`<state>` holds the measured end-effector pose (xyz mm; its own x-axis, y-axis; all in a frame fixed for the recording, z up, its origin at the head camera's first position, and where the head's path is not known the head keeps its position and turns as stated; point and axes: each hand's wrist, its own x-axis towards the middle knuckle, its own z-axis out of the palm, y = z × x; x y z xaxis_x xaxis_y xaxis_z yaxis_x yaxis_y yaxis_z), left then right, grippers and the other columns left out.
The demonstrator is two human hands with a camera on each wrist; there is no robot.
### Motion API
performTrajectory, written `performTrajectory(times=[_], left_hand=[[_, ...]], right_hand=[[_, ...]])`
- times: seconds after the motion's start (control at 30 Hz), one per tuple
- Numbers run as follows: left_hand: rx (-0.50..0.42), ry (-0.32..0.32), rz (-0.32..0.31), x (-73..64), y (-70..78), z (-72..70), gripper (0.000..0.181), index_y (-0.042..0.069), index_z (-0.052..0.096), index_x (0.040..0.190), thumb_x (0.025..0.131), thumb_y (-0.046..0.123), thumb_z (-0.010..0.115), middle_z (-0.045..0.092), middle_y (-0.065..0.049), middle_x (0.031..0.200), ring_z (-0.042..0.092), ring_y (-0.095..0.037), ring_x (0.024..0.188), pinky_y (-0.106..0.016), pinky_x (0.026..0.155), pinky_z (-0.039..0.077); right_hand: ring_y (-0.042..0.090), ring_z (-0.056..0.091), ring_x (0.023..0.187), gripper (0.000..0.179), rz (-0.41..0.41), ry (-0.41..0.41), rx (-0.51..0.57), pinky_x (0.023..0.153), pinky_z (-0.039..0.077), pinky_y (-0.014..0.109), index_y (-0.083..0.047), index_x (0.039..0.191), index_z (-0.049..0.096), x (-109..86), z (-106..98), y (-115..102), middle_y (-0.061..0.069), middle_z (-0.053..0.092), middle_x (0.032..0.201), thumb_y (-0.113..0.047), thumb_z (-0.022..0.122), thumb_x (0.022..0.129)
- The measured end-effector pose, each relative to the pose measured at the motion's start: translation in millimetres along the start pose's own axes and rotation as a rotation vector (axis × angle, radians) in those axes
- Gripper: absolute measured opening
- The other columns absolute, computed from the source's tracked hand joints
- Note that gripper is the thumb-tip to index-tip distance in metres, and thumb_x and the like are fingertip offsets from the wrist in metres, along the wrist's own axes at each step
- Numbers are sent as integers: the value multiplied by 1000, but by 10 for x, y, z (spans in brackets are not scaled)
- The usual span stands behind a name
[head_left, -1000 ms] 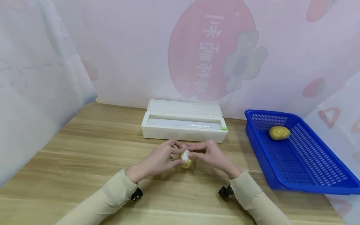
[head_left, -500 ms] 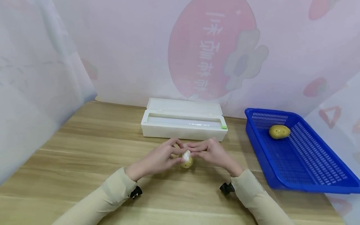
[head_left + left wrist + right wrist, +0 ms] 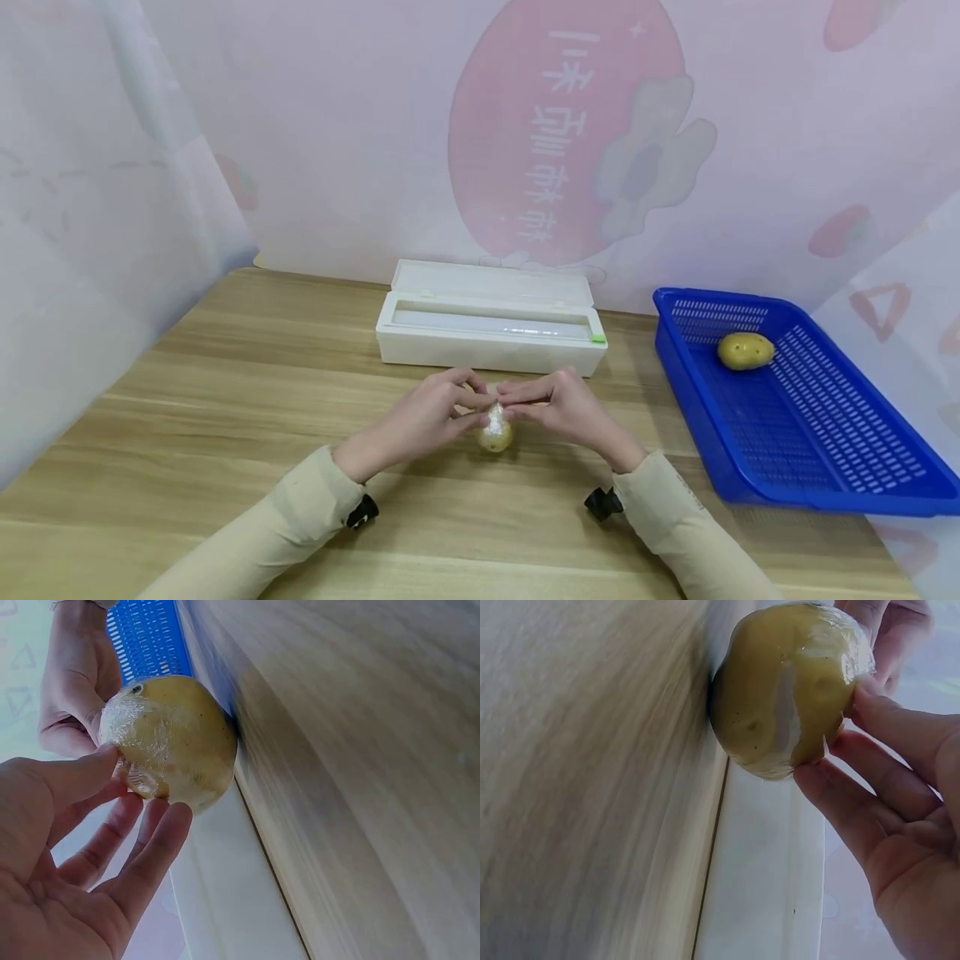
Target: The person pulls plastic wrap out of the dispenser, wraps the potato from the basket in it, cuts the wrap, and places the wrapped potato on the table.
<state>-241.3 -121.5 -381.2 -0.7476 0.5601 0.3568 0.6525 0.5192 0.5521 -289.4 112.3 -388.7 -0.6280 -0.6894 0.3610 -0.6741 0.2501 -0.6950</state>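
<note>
A potato (image 3: 496,435) wrapped in crinkled cling film (image 3: 124,724) stands on the wooden table between both hands. The left hand (image 3: 431,417) pinches the film at its upper left, with the thumb on the bunched film and fingertips at the potato's far side. From the other side, the right hand (image 3: 566,417) pinches the wrapped potato with thumb and fingertips, as the right wrist view shows. Fingers of both hands meet over the potato's top and hide it in the head view. Film lies shiny and tight over the potato's near face (image 3: 787,690).
Behind the hands is a white cling film box (image 3: 491,357), lid raised, with a film roll (image 3: 487,321) inside and a green cutter slide (image 3: 597,338). At right, a blue basket (image 3: 697,417) holds another potato (image 3: 745,352). A printed curtain hangs behind the table.
The left thumb has slid up off the potato's front, so more of the film-covered face shows. Both hands otherwise stay in place around the potato.
</note>
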Motion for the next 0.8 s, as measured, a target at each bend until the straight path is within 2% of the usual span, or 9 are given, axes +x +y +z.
performTrajectory(times=[0.17, 0.27, 0.37, 0.47, 0.53, 0.63, 0.7, 0.73, 0.8], left_hand=[[-31, -15, -70, -4, 18, -17, 37, -3, 67, 121, 87, 11, 77, 60, -8, 112, 61, -23, 94, -21, 71, 54], [-45, -23, -86, -7, 13, -14, 38, -3, 66, 121, 87, 12, 77, 60, -8, 112, 60, -23, 96, -21, 71, 53], [-44, -22, -88, -7, 6, -16, 38, -3, 66, 120, 87, 12, 77, 60, -8, 111, 60, -24, 95, -20, 71, 53], [-41, -21, -93, -9, -5, -18, 38, -2, 67, 120, 87, 13, 77, 59, -9, 114, 59, -25, 97, -22, 71, 54], [-22, -27, -95, -9, -14, -14, 38, -2, 67, 121, 88, 15, 76, 60, -11, 118, 61, -25, 98, -24, 72, 54], [3, -44, -103, -6, -30, -7, 39, -1, 67, 122, 89, 17, 76, 63, -12, 123, 64, -24, 98, -29, 74, 55], [12, -48, -110, 0, -39, -8, 40, 0, 67, 122, 89, 20, 76, 65, -11, 123, 66, -22, 97, -30, 75, 56], [6, -49, -111, 6, -42, -9, 41, -1, 66, 122, 88, 20, 76, 65, -11, 122, 66, -22, 96, -30, 75, 56], [0, -48, -117, 12, -44, -20, 41, -1, 66, 122, 88, 21, 77, 65, -11, 122, 66, -21, 96, -28, 74, 55]], right_hand=[[17, 64, 109, 20, -74, -25, -26, 81, 53, 26, -4, 105, 76, 11, -4, -12, 7, 69, 109, -9, 77, 85], [18, 64, 109, 20, -118, -43, -76, 68, 51, 18, -2, 105, 75, 11, -4, -35, 10, 69, 110, -6, 77, 85], [19, 63, 109, 21, -163, -59, -127, 49, 39, 16, 0, 107, 74, 18, -5, -57, 12, 68, 111, -4, 76, 86], [20, 63, 110, 21, -193, -60, -153, 43, 28, 18, 0, 108, 74, 22, -1, -70, 11, 68, 112, -4, 75, 87], [20, 63, 110, 21, -208, -61, -157, 46, 35, 16, 0, 108, 74, 19, 8, -63, 10, 69, 111, -3, 74, 87], [22, 64, 109, 22, -235, -69, -151, 65, 50, 15, -1, 108, 74, 12, 19, -50, 10, 69, 111, 1, 74, 86], [22, 63, 110, 23, -251, -76, -157, 72, 51, 17, -1, 108, 74, 11, 21, -44, 11, 69, 111, 2, 74, 86], [23, 63, 110, 23, -259, -77, -162, 72, 51, 16, -1, 109, 74, 13, 19, -44, 11, 68, 111, 2, 74, 86], [23, 63, 110, 23, -258, -80, -171, 57, 44, 11, -2, 110, 74, 19, 10, -52, 11, 68, 112, 0, 74, 87]])
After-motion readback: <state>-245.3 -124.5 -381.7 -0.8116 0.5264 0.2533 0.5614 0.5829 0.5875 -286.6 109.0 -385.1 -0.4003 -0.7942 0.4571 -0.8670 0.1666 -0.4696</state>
